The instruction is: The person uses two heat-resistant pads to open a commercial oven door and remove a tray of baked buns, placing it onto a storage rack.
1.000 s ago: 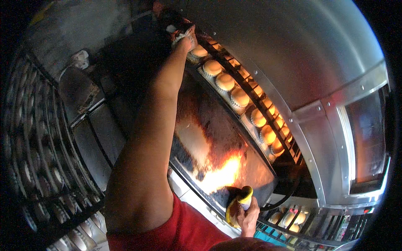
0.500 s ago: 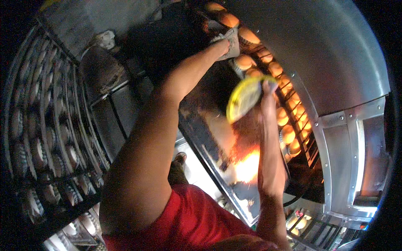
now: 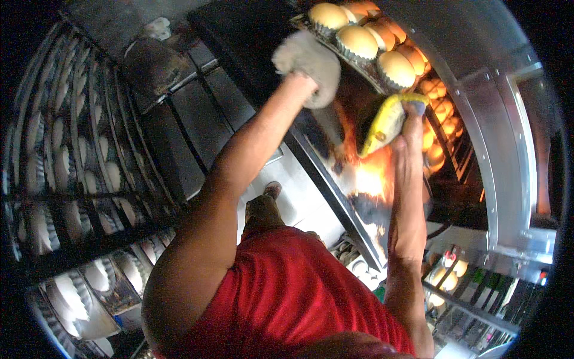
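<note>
My left hand (image 3: 304,85) is mostly covered by a thick grey cloth pad (image 3: 311,63), its fingers hidden beneath. The pad lies against the near side of a dark baking tray (image 3: 341,57), close to its left end. Golden, domed cakes (image 3: 357,42) in fluted cups stand on this tray. My right hand (image 3: 412,122) holds a pale pad with a yellow edge (image 3: 385,122) by the tray's right end; its fingers are partly hidden. Whether either hand grips the tray through its pad I cannot tell.
Bright flames (image 3: 372,178) show below the right pad, beside my right forearm. More cakes (image 3: 442,113) sit deeper in the oven. A curved metal oven wall (image 3: 472,78) stands at the right. At the left, a rack (image 3: 84,197) carries several rows of pale filled cups.
The tray of cakes at the oven mouth now appears nearer and larger. My left hand and grey pad have shifted slightly left, my right hand and yellow-edged pad to the right. The view has shifted too.
</note>
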Motion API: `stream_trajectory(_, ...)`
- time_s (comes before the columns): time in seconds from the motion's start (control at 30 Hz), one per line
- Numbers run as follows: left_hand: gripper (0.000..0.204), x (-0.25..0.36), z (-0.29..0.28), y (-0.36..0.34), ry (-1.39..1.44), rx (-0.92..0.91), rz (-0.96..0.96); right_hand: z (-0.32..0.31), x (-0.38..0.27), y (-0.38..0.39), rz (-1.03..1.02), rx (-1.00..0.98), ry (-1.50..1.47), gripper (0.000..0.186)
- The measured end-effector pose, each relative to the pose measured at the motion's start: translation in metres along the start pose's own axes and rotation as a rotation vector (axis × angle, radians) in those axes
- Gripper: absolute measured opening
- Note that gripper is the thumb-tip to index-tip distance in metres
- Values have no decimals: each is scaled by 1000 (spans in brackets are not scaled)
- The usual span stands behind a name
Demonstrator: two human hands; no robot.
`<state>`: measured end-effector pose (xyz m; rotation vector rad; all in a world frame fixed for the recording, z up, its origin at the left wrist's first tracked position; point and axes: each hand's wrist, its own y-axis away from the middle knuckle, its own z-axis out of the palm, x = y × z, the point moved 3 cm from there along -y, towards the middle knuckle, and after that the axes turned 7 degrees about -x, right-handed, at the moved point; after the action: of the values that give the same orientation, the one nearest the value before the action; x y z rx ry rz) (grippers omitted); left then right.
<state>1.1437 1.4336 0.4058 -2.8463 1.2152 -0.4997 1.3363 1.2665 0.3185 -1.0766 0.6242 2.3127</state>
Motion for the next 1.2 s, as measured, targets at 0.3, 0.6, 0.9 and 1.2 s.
stream_trajectory(0.3, 32, -2, 52, 126, -159, 484, 476, -91, -12, 192, 34, 83, 73, 23)
stream_trajectory(0.6, 34, -12, 132, 301, 1801, 88, -2, -114, 4, 372, -86, 152, 293, 22)
stream_trajectory(0.9, 44, 23, 85, 493, 2326, 26, -45, -135, 57, 541, -201, 160, 262, 26)
stream_trajectory(1.2, 51, 67, 69, 649, 2230, -161, -180, -180, 100, 736, -156, 332, 307, 25)
